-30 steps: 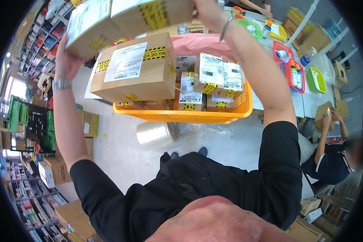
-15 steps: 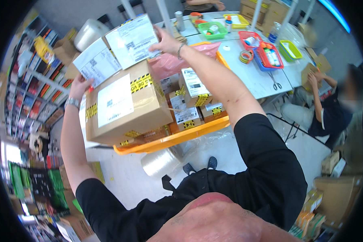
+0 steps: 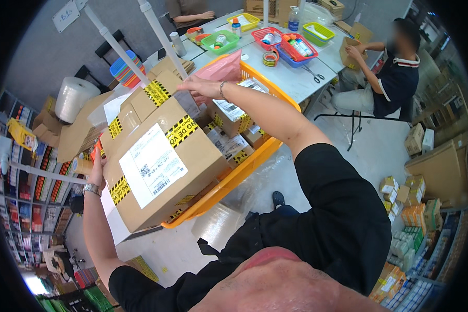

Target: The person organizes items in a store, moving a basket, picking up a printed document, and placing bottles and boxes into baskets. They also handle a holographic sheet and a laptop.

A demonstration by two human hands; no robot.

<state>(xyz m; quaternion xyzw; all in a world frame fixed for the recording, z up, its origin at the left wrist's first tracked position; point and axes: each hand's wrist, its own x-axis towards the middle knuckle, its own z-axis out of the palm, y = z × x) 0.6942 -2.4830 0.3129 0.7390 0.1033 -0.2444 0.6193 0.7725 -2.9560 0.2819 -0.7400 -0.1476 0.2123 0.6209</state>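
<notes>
A large brown carton [image 3: 192,151] with a white label and yellow-black tape lies tilted on an orange crate [image 3: 208,205]. Beyond it, smaller taped cartons [image 3: 139,108] lie against its far edge. My left hand [image 3: 97,165] grips the large carton's left side, its thumb by the top edge; a small orange-red object [image 3: 95,151], unclear in kind, shows at its fingers. At the far right end, my right hand [image 3: 203,88] is closed on the edge of a smaller carton, fingertips partly hidden. Labelled parcels [image 3: 229,145] fill the crate under my right forearm.
A white table [image 3: 249,57] carries coloured baskets [image 3: 296,49], a tape roll [image 3: 270,58] and scissors [image 3: 315,76]. A co-worker [image 3: 395,73] sits at the right holding a box. White poles [image 3: 164,36] rise behind the crate. Bubble wrap [image 3: 216,223] lies on the floor.
The two white-labelled faces held up in my hands have gone from sight; taped brown carton faces now show there. My left hand has moved down beside the large carton. The view has swung right.
</notes>
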